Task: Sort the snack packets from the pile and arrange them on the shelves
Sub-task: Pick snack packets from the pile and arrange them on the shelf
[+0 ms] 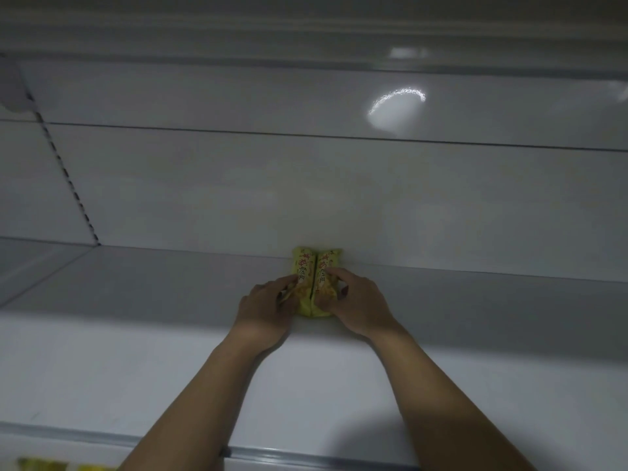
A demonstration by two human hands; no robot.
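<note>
Two yellow snack packets with red lettering lie side by side on the white shelf [136, 334], their far ends against the back wall. My left hand [265, 307] grips the left packet [302, 266] from its left side. On the right packet [326, 263], my right hand [356, 304] holds the right side with fingers curled over its top. The near ends of both packets are partly hidden by my fingers.
The shelf's front edge [306, 457] runs along the bottom. More yellow packets [44, 465] show blurred below it at the bottom left. A slotted upright [68, 178] stands at the back left. Another shelf [306, 35] hangs overhead.
</note>
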